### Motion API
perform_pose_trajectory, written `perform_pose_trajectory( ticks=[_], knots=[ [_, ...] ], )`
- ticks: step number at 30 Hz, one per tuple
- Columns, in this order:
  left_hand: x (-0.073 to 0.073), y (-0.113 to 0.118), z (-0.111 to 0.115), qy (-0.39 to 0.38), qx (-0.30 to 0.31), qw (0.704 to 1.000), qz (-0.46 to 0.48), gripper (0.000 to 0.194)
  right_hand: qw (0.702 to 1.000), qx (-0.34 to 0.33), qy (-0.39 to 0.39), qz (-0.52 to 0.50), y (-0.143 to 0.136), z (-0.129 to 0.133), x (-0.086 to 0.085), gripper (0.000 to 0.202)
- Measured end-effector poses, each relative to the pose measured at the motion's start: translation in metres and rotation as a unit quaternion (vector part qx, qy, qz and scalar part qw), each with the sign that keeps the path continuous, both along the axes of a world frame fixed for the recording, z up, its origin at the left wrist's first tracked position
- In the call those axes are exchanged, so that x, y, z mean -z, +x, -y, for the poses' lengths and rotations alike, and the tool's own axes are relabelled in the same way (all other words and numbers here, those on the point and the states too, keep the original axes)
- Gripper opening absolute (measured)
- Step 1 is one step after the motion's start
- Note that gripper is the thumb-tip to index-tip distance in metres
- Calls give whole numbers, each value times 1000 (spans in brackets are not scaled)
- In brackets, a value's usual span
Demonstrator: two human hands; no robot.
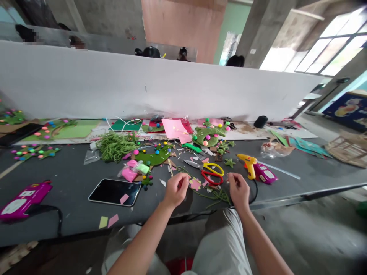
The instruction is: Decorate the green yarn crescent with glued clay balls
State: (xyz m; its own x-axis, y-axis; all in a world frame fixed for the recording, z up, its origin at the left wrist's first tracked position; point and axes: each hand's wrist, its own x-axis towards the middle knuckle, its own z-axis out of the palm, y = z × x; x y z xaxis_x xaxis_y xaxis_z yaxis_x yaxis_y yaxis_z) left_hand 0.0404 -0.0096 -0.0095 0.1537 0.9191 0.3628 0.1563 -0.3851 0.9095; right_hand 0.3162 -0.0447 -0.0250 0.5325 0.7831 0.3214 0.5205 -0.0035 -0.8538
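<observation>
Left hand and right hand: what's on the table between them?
In the head view: the scissors' red and yellow handles, a pink flower-shaped piece, pink scraps and green yarn.

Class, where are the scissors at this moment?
In the head view, the scissors lie on the table right of centre, between and just beyond the left hand and right hand, with the yellow glue gun to their right.

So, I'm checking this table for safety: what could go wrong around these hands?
The scissors lie between the left hand and right hand, slightly beyond them, so a careless reach might end in a cut. The glue gun sits close to the right hand; it could cause a burn if hot, which the picture doesn't show. A black cord runs beside that hand and might snag.
</observation>
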Motion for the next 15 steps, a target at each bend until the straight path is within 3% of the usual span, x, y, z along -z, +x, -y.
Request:
perform_pose_trajectory(
  ticks=[6,11,15],
  knots=[
    [6,2,-1,-45,-14,999,-5,32,999,11,-26,24,-2,-3,2,40],
    [0,2,0,-94,52,994,15,40,999,7,-21,38,-1,-2,2,38],
    [-7,1,1,-109,99,989,16,48,999,-33,8,40,-16,5,-11,36]
  ],
)
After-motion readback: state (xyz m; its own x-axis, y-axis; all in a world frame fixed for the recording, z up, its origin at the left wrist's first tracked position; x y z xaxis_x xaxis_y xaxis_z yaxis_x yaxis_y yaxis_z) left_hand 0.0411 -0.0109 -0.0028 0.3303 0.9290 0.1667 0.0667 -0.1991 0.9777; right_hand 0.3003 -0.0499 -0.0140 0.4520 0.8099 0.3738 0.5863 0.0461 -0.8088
